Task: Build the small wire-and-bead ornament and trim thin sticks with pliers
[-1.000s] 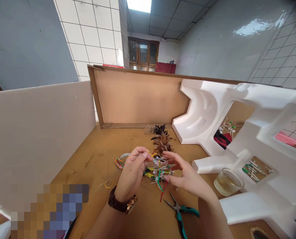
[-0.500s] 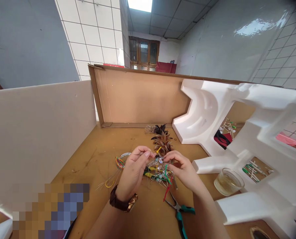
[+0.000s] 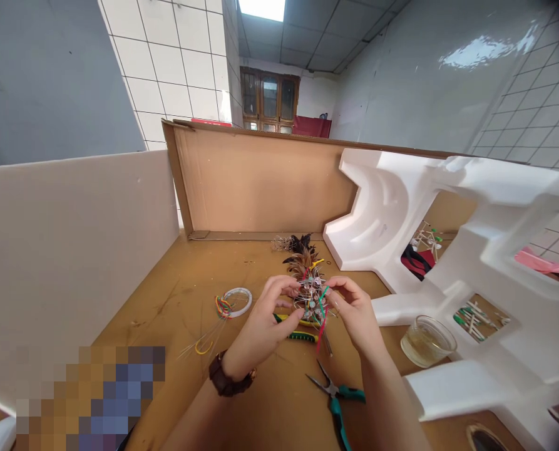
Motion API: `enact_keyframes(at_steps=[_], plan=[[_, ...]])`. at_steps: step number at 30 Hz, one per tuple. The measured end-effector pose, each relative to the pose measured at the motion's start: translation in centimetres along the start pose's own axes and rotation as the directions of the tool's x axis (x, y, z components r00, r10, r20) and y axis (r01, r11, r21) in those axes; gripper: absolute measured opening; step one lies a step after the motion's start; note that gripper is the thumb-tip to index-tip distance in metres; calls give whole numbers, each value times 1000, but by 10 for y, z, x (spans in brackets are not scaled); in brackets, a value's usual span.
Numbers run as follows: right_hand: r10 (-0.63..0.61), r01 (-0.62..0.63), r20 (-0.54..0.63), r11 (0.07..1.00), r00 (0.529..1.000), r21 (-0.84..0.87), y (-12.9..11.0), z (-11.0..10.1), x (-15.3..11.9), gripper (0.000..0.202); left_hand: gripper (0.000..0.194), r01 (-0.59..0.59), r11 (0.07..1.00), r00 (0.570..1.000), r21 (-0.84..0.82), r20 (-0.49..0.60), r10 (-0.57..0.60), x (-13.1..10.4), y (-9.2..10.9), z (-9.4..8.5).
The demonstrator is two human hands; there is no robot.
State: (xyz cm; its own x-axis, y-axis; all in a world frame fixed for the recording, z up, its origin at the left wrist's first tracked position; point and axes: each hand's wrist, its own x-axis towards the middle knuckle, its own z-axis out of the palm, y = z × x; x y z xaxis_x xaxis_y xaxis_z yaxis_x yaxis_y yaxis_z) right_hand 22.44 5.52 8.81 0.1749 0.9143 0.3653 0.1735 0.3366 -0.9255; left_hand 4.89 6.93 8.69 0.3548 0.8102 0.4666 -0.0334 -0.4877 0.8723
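Note:
A cluster of clear beads on wires point(image 3: 313, 300) is held between my hands over the table. My left hand point(image 3: 276, 313) curves its fingers and thumb around the cluster's left side. On the right side, my right hand point(image 3: 353, 308) pinches the cluster beside a green strip point(image 3: 325, 295). A red strip point(image 3: 321, 338) hangs below, and a yellow strip point(image 3: 317, 263) sticks out at the top. Brown and black feathers point(image 3: 299, 260) lie just beyond. Under the cluster is a tool with yellow and dark green handles point(image 3: 302, 337), partly covered. Teal-handled needle-nose pliers point(image 3: 334, 398) lie nearer me, jaws apart.
A white ring with coloured threads point(image 3: 242, 307) and loose wires lie left of my hands. To the right stand a glass of yellowish liquid point(image 3: 427, 343) and a large white foam piece point(image 3: 377, 219). A cardboard panel point(image 3: 265, 188) closes off the back; a white panel point(image 3: 72, 250) stands left.
Both hands have turned and spread slightly around the bead cluster, which now shows more fully. The left hand has moved right, uncovering the white ring. The view has shifted slightly.

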Motion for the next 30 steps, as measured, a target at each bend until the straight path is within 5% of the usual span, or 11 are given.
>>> enact_keyframes(at_steps=[4, 10, 16, 30], plan=[[31, -30, 49, 999, 998, -20, -5, 0, -2, 22, 21, 24, 989, 999, -149, 50, -17, 1, -6, 1], [103, -108, 163, 994, 981, 19, -10, 2, -5, 21, 10, -27, 988, 998, -149, -54, 19, 3, -15, 7], [88, -91, 24, 983, 996, 159, -3, -14, 0, 15, 9, -38, 990, 962, -137, -273, -1, 7, -13, -6], [143, -180, 170, 957, 975, 229, -4, -22, 1, 27, 11, 102, 951, 958, -292, -229, -173, 9, -13, -13]])
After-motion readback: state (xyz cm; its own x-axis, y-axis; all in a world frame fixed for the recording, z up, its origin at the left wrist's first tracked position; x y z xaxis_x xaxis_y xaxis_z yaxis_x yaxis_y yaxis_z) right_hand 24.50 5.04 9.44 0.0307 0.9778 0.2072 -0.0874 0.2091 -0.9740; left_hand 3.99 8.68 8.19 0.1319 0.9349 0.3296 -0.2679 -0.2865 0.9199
